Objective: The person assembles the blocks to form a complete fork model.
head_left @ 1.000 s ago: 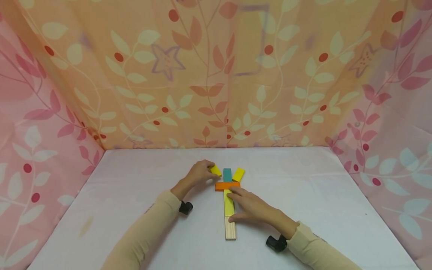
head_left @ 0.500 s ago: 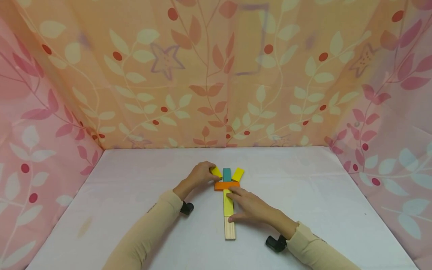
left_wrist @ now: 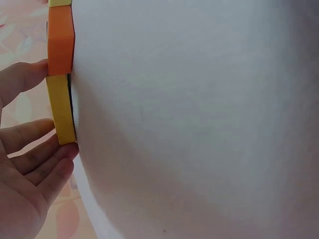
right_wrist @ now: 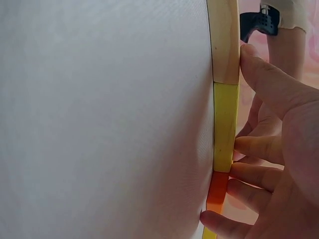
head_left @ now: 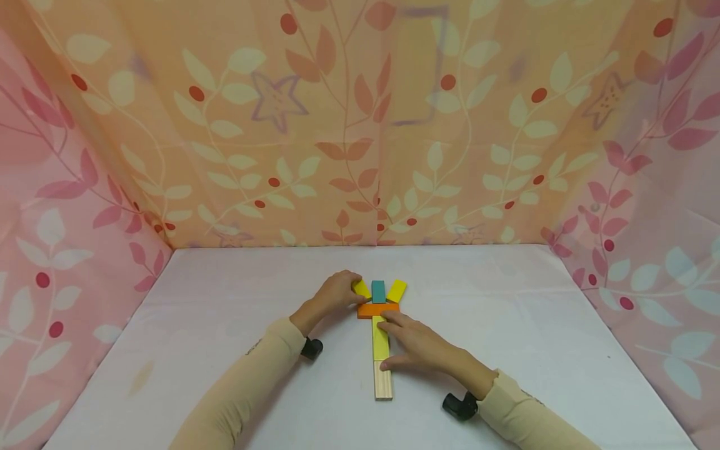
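Observation:
In the head view, my left hand (head_left: 335, 289) pinches a small yellow block (head_left: 361, 289) that lies slanted left of an upright-lying teal block (head_left: 378, 292). The left wrist view shows the thumb at one end of that yellow block (left_wrist: 61, 109), by the orange block (left_wrist: 61, 40), and fingers at its other end. A second slanted yellow block (head_left: 397, 290) lies right of the teal one. Below them the orange block (head_left: 368, 310) lies crosswise. My right hand (head_left: 422, 344) rests with spread fingers on the column of a longer yellow block (head_left: 380, 344) and a plain wooden block (head_left: 383, 385).
A white cloth (head_left: 225, 400) covers the tabletop. Patterned fabric walls (head_left: 360, 156) enclose the back and both sides. Black wrist cameras (head_left: 460, 406) sit under each forearm, close to the surface.
My left hand has moved slightly right and toward me, bringing its yellow block closer to the teal and orange blocks. The right hand has stayed in place.

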{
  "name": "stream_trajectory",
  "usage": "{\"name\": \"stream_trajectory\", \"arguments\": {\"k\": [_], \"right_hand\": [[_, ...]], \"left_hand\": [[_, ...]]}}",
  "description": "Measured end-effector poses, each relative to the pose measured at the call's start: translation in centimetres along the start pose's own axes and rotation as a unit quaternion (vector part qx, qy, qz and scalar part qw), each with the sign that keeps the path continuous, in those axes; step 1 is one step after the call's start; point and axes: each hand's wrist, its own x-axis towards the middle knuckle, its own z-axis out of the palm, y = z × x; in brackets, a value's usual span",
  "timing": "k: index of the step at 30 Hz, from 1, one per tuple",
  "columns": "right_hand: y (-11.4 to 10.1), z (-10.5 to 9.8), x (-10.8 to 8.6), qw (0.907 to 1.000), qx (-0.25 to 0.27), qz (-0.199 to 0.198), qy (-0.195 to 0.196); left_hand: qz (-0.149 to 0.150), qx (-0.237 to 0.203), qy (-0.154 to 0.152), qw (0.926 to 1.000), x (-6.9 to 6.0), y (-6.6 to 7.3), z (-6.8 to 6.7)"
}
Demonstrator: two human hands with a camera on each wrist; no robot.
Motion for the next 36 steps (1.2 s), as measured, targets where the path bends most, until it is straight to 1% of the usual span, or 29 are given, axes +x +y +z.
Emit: {"name": "stream_trajectory", "arguments": {"k": [10,15,22,29,36], "right_hand": [[-0.09,-0.07,0.09,0.9999,-0.003,0.009,-0.005],[-0.11,-0.08,0.1,0.9999,-0.011,0.01,-0.005],[-0.14,-0.1,0.08,0.9999,-0.003,0.01,-0.001],[-0.21,-0.18,0.06,0.9999,-0.001,0.011,-0.001],[-0.21,-0.11,0.08,1.0,-0.001,0.01,0.0]], "left_hand": [[0.006,0.01,0.002,0.9999,0.19,-0.32,0.28],[0.004,0.011,0.003,0.9999,0.16,-0.31,0.32],[0.002,0.025,0.004,0.9997,0.11,-0.2,0.36],[-0.004,0.021,0.006,0.9998,0.17,-0.29,0.56],[-0.002,0.032,0.007,0.9995,0.23,-0.27,0.6]]}}
